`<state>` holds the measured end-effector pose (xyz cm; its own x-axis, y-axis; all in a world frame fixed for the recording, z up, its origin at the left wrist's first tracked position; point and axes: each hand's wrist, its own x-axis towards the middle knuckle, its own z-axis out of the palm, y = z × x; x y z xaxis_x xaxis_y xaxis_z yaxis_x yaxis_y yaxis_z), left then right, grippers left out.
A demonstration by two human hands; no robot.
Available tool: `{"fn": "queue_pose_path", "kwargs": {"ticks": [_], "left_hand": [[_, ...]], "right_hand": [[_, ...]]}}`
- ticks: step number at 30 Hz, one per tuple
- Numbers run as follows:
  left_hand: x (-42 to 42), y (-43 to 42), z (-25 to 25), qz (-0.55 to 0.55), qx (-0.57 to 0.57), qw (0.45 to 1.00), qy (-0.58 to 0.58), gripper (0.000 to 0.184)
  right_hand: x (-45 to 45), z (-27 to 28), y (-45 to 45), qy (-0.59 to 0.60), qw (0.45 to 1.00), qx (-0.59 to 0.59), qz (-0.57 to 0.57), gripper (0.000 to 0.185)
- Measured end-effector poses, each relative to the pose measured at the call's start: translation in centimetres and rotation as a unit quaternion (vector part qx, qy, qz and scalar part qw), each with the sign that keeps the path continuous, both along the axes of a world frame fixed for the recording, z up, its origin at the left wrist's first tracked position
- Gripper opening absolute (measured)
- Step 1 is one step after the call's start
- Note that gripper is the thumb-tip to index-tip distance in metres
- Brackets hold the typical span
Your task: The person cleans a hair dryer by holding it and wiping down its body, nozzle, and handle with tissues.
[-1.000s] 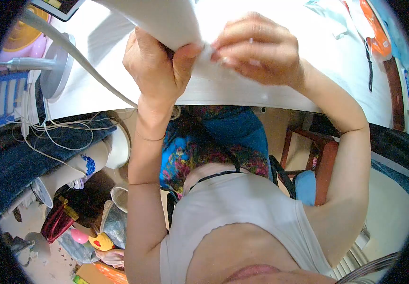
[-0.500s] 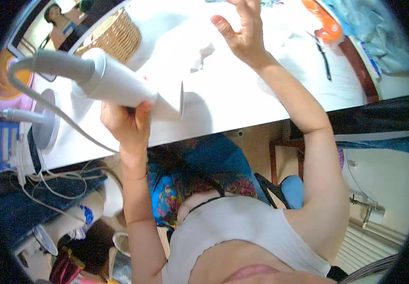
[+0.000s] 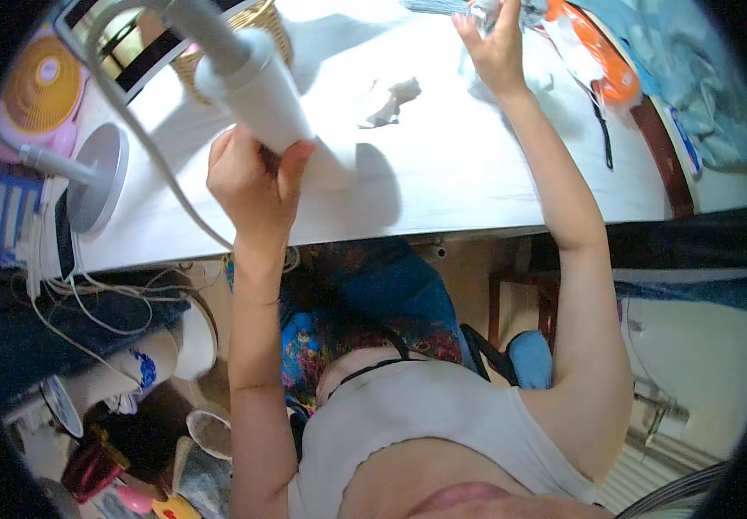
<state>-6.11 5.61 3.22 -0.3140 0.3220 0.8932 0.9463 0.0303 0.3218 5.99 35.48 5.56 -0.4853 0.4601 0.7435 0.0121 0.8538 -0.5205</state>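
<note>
My left hand (image 3: 257,177) is closed around a white cylinder-shaped appliance (image 3: 271,91) with a grey end and a grey cord, held tilted over the white table (image 3: 443,182). At the far side of the table is my right hand (image 3: 501,56), its thumb and fingers apart. Crumpled clear plastic (image 3: 482,12) lies at its fingertips; whether they touch it I cannot tell. A small crumpled greyish-white piece (image 3: 391,102) lies on the table between my hands.
A wicker basket (image 3: 271,26) and a screen (image 3: 144,52) stand at the back left, near a yellow-and-pink fan (image 3: 43,82) and a round grey base (image 3: 101,177). To the right lie a black-handled tool (image 3: 604,134) and an orange item in plastic (image 3: 611,73).
My right hand has moved farther forward to the crumpled clear plastic. My left hand still holds the white appliance, now slightly farther right and up in view. The camera view has shifted.
</note>
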Motion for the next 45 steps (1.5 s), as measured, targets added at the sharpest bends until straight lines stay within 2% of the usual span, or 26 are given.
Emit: {"fn": "queue_pose_path", "kwargs": {"ticks": [1,3,4,6,16,19,22,23,25,26,28,29,32,33,36,38,39,40,42,45], "left_hand": [[0.2,0.0,0.5,0.011,-0.010,1.000,-0.012,0.042],[0.1,0.1,0.6,0.025,-0.007,0.999,-0.019,0.042],[0.0,0.2,0.5,0.027,-0.007,0.999,-0.024,0.042],[-0.2,0.2,0.4,0.030,0.002,0.999,-0.009,0.043],[-0.2,0.3,0.4,0.038,0.004,0.999,-0.003,0.044],[-0.3,0.3,0.3,0.047,0.010,0.999,0.013,0.044],[-0.3,0.3,0.3,0.040,0.011,0.999,0.014,0.045],[-0.3,0.3,0.2,0.038,0.012,0.999,0.013,0.045],[-0.3,0.1,0.1,0.033,0.011,0.999,0.010,0.046],[-0.4,0.2,0.0,0.033,0.013,0.999,0.015,0.047],[-0.5,0.3,-0.1,0.033,0.013,0.999,0.021,0.048],[-0.6,0.3,-0.1,0.033,0.010,0.999,0.022,0.048],[-0.4,0.2,0.0,0.029,0.002,0.999,0.014,0.048],[-0.3,0.3,0.0,0.026,0.007,1.000,0.009,0.048],[-0.4,0.3,0.1,0.021,0.010,1.000,0.011,0.048],[-0.6,0.4,0.0,0.020,0.019,1.000,0.012,0.047],[-0.7,0.6,-0.1,0.019,0.026,0.999,0.011,0.047],[-0.8,0.6,-0.2,0.017,0.032,0.999,0.011,0.046],[-0.7,0.5,0.0,0.020,0.017,1.000,0.007,0.046],[-0.6,0.5,0.2,0.014,0.015,1.000,0.001,0.045]], "right_hand": [[0.0,0.5,-2.0,0.001,0.995,0.083,0.058,0.065],[0.3,0.7,-5.5,-0.057,0.967,0.178,0.173,0.063],[0.5,0.8,-7.2,-0.116,0.947,0.192,0.229,0.073],[0.6,1.2,-9.8,-0.157,0.912,0.245,0.290,0.071],[1.0,0.7,-11.8,-0.162,0.905,0.231,0.318,0.071],[0.7,0.1,-11.4,-0.121,0.913,0.235,0.312,0.069],[0.6,0.6,-9.7,-0.101,0.942,0.186,0.261,0.068],[0.5,0.2,-8.3,-0.102,0.967,0.131,0.193,0.059],[0.3,0.1,-5.0,-0.087,0.993,0.028,0.075,0.063],[0.1,0.5,-3.4,-0.071,0.997,-0.019,0.025,0.074],[-1.2,-1.4,1.3,0.091,0.994,0.056,0.010,0.075],[-1.4,-1.5,1.9,0.111,0.989,-0.084,0.040,0.079],[-2.1,-3.8,4.9,0.121,0.988,-0.097,0.015,0.082],[-2.1,-3.5,4.6,0.097,0.994,-0.044,-0.017,0.085],[-1.3,-1.3,2.0,0.110,0.973,0.175,-0.106,0.080],[0.2,1.0,-2.3,0.075,0.924,0.358,-0.112,0.063],[0.3,1.8,-4.0,0.028,0.944,0.324,0.055,0.037],[-0.1,1.5,-6.6,-0.015,0.972,0.178,0.153,0.017],[-1.1,-0.8,-7.7,-0.110,0.940,0.291,0.140,0.033],[-0.9,-2.7,-7.5,-0.199,0.940,0.215,0.176,0.017]]}}
